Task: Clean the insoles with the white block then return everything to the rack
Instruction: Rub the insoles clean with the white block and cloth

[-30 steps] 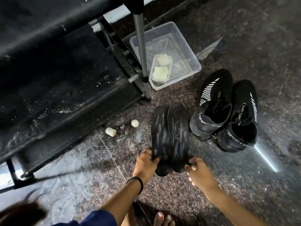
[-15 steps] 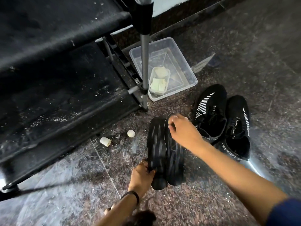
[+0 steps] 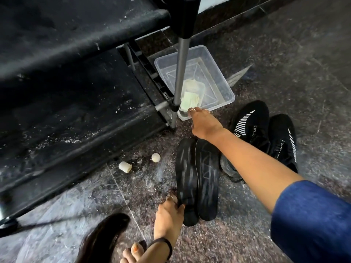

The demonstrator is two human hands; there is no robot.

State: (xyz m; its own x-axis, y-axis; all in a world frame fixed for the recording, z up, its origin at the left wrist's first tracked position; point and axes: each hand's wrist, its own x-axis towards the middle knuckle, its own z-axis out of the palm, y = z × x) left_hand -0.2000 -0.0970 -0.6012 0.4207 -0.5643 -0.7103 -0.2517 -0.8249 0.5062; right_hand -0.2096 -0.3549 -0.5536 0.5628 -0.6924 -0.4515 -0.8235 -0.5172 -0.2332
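Two black insoles (image 3: 197,177) lie side by side on the stone floor. My left hand (image 3: 169,215) pinches the heel end of the left insole. My right hand (image 3: 203,122) is stretched out to the near rim of a clear plastic tub (image 3: 218,73), fingers over the edge next to a small dish holding a pale white block (image 3: 190,99). Whether the fingers touch the block is hidden. A pair of black sneakers (image 3: 266,133) stands right of the insoles. The black shoe rack (image 3: 66,82) fills the left side.
The rack's metal post (image 3: 180,73) stands in front of the tub. Two small white pieces (image 3: 125,167) lie on the dusty floor near the rack's lower shelf. My bare toes (image 3: 133,253) and a lock of hair show at the bottom edge.
My right hand has left the top of the insoles and reached forward to the tub's near rim. The left hand still holds the insole heel. The view has tilted forward.
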